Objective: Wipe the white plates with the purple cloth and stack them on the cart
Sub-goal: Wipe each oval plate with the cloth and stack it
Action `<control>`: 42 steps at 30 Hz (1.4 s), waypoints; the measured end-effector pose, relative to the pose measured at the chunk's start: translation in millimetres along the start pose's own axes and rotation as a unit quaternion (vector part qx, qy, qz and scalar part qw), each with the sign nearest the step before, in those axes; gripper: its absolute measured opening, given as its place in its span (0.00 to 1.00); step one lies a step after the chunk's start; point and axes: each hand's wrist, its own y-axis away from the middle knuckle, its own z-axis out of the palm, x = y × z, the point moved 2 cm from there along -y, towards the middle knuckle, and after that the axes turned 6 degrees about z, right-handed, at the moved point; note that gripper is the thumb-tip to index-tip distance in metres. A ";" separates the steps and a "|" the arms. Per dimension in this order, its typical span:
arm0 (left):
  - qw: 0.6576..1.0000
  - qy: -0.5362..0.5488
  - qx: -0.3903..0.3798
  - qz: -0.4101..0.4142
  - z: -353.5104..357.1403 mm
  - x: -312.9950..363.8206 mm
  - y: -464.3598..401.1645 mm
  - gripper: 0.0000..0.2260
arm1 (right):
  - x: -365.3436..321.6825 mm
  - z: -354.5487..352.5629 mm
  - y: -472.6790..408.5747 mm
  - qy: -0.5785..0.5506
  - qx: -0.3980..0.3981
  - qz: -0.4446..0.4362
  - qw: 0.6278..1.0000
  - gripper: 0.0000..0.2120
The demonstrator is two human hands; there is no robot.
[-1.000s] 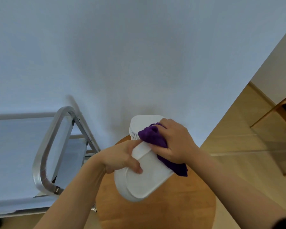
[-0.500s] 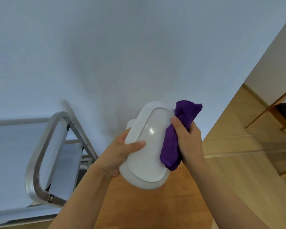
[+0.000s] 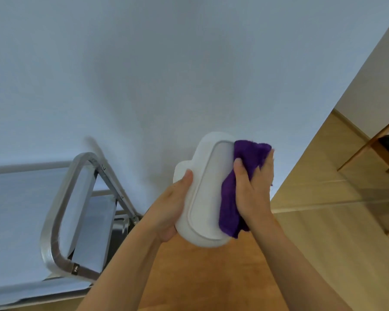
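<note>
A white oblong plate [image 3: 206, 194] stands nearly on edge in mid-air, its underside toward me. My left hand [image 3: 171, 205] grips its left rim, thumb on the underside. My right hand [image 3: 254, 187] holds the purple cloth [image 3: 229, 207] against the plate's right edge, the cloth folded over the rim. Behind the held plate, part of another white plate [image 3: 179, 170] peeks out at its left. The metal cart [image 3: 54, 221] stands to the left, its handle loop facing me.
A round wooden table [image 3: 211, 277] lies below my hands. A pale wall fills the upper view. Wooden floor and a wooden chair [image 3: 382, 153] are at the right.
The plate has been turned from tilted flat to nearly upright with its underside facing me. My right hand and the cloth slid from the top of the plate to its right edge.
</note>
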 end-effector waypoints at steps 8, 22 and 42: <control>0.997 0.061 0.048 0.017 8.2 -11.7 -4.8 0.19 | -11.9 50.0 37.0 0.258 -0.101 -0.159 0.948 0.28; 0.954 0.251 0.148 0.065 2.8 -11.8 -5.5 0.27 | 15.9 34.0 57.3 0.046 -0.005 -0.154 0.987 0.18; 0.989 -0.054 0.137 0.020 -34.2 -13.0 -15.6 0.23 | 15.2 1.9 31.0 -0.201 -0.205 0.193 0.938 0.18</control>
